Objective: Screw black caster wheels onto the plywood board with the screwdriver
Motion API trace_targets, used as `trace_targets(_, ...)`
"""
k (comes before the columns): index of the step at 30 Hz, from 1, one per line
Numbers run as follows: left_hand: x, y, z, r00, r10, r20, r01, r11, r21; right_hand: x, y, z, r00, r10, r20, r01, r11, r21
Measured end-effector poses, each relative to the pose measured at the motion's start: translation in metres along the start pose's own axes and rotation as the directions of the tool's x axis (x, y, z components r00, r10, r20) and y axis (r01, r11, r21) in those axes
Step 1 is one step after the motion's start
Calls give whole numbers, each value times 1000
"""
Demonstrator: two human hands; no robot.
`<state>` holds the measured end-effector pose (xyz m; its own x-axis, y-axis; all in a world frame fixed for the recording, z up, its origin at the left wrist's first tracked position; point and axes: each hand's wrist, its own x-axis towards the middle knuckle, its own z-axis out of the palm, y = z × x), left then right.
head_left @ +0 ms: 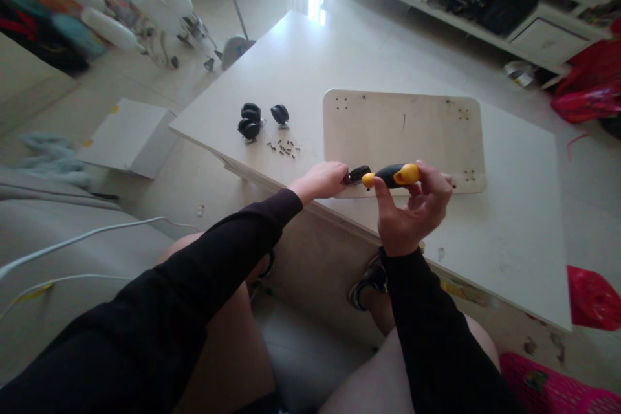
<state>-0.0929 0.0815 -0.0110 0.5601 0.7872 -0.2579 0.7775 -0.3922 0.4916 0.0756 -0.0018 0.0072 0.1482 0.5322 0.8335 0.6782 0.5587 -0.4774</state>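
A pale wooden board (pixel 402 136) with screw holes at its corners lies flat on a low white table (pixel 509 233). My right hand (pixel 412 210) is closed around a yellow and black screwdriver (pixel 392 175) held sideways over the board's near left corner. My left hand (pixel 323 180) is closed on a black caster wheel (pixel 358 174) at that same corner, right at the screwdriver's tip. Three more black caster wheels (pixel 252 121) stand together on the table to the left. A small scatter of dark screws (pixel 284 148) lies just beside them.
A flat white box (pixel 129 136) lies on the floor left of the table. A pink basket (pixel 553 391) and a red bag (pixel 594 297) sit at the lower right. A white shelf unit (pixel 528 19) runs along the back. A white cable (pixel 82 242) crosses the grey seat at left.
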Motion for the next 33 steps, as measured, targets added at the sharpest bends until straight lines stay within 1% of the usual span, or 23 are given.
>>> trace_targets(2, 0, 0, 0, 1000, -3, -5, 3, 1000, 1, -1, -2, 1, 1000, 4, 24, -6, 997, 77)
trace_targets(4, 0, 0, 1, 1000, -10, -8, 11, 1000, 4, -1, -2, 1, 997, -3, 74, -9, 988, 155)
trace_targets(5, 0, 0, 1, 1000, -13, -7, 13, 1000, 6, -1, -2, 1, 996, -13, 92, -3, 986, 166)
trace_targets(7, 0, 0, 1, 1000, -10, -2, 10, 1000, 4, 0, 0, 1, 995, -46, 86, 36, 993, 110)
trace_targets(9, 0, -1, 1, 1000, -3, 2, 3, 1000, 0, 2, 2, 0, 997, -69, 32, 69, 998, 5)
trace_targets(11, 1, -2, 2, 1000, 3, -1, -3, 1000, 0, 2, 4, 0, 996, -85, -17, 85, 996, -41)
trace_targets(13, 2, -4, 4, 1000, 3, -7, -3, 1000, 5, 1, 4, 0, 998, -66, -12, 66, 997, 24)
trace_targets(16, 4, -5, 6, 1000, 1, -18, 0, 1000, 4, 0, 2, 0, 998, -19, 58, 10, 988, 156)
trace_targets(18, 4, -5, 6, 1000, 3, -16, -3, 1000, 3, 0, 0, 0, 998, -24, 60, 15, 989, 148)
trace_targets(20, 3, -4, 5, 1000, 4, -7, -4, 1000, 0, 1, 0, 0, 999, -29, 22, 28, 996, 82)
trace_targets(22, 2, -4, 3, 1000, 1, -6, -1, 1000, -3, 0, -1, -1, 1000, -6, 7, 5, 999, 46)
trace_targets(25, 2, -3, 3, 1000, -5, -15, 5, 1000, 0, -1, -3, -1, 999, 40, 33, -44, 992, 118)
trace_targets(27, 1, -2, 3, 1000, -4, -13, 4, 1000, 3, -1, -3, -2, 998, 37, 51, -45, 986, 163)
trace_targets(29, 1, -2, 3, 1000, 1, -12, -1, 1000, 5, -1, -2, -3, 999, 1, 50, -8, 992, 128)
trace_targets(31, 1, -2, 3, 1000, 1, -19, -1, 1000, 13, 0, -1, -4, 999, -26, 27, 26, 999, 30)
trace_targets(33, 1, -2, 3, 1000, -5, -14, 5, 1000, 18, 1, -1, -4, 1000, -12, 1, 12, 998, -61)
